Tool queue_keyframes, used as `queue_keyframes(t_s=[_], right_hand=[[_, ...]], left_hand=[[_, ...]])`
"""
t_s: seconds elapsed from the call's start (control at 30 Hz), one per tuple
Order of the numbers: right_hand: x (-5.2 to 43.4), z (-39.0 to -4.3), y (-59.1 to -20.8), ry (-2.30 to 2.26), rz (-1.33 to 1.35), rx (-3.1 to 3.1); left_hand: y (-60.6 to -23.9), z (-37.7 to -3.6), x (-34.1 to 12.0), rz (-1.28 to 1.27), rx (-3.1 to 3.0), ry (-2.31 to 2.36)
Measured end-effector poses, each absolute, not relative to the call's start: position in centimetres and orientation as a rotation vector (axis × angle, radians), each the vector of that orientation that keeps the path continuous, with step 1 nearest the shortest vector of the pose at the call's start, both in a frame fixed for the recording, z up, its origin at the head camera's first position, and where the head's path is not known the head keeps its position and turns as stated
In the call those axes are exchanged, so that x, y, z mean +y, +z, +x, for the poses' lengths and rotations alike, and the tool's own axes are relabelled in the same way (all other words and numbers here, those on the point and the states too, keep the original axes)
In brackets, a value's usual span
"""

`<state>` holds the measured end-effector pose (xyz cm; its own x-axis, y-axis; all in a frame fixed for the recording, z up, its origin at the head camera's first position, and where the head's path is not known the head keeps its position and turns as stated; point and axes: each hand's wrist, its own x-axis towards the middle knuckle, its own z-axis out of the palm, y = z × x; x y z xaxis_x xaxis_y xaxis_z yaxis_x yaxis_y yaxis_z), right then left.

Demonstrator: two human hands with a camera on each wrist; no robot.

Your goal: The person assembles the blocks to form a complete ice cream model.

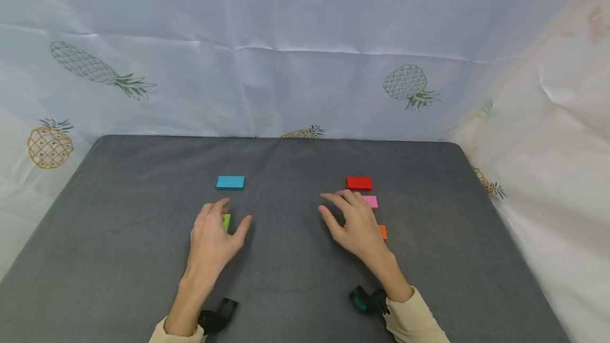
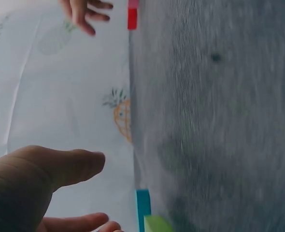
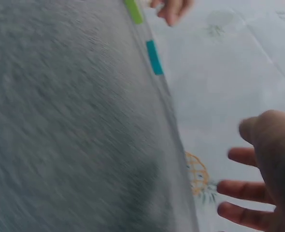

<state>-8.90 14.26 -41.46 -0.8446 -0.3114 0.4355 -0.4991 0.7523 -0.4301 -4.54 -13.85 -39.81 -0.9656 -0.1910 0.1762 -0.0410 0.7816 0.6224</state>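
Note:
My left hand [image 1: 212, 237] hovers over a green block [image 1: 226, 221], thumb apart from the fingers and nothing between them; the hand hides part of that block. Just beyond it lies a blue block [image 1: 231, 182], which the left wrist view shows past the fingers beside the green one. On the other side my right hand [image 1: 355, 224] is held with fingers spread and holds nothing. It partly covers a pink block [image 1: 370, 202] and an orange block [image 1: 383, 232]. A red block [image 1: 359, 183] lies just past its fingertips.
The blocks lie on a grey cloth-covered table [image 1: 286, 279]. A white sheet printed with pineapples [image 1: 305, 89] hangs behind the far edge and along the sides. Black wrist cameras [image 1: 217, 317] are worn on both forearms.

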Motion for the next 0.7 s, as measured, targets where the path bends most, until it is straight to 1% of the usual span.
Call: queue_keyframes(t_s=[0.23, 0.37, 0.57, 0.7], right_hand=[[16.5, -8.8, -40.0, 0.806, 0.683, -2.728], [18.3, -9.1, -39.3, 0.906, 0.719, -2.778], [21.0, -9.6, -38.8, 1.035, 0.821, -2.815], [22.4, -9.8, -38.6, 1.08, 0.841, -2.881]], left_hand=[[-39.3, -4.5, -15.4, 0.245, -2.882, -0.919], [-39.0, -4.4, -15.9, 0.247, -2.95, -0.899], [-39.0, -4.5, -16.3, 0.254, -2.998, -0.898], [-39.2, -4.4, -16.4, 0.251, -3.04, -0.892]])
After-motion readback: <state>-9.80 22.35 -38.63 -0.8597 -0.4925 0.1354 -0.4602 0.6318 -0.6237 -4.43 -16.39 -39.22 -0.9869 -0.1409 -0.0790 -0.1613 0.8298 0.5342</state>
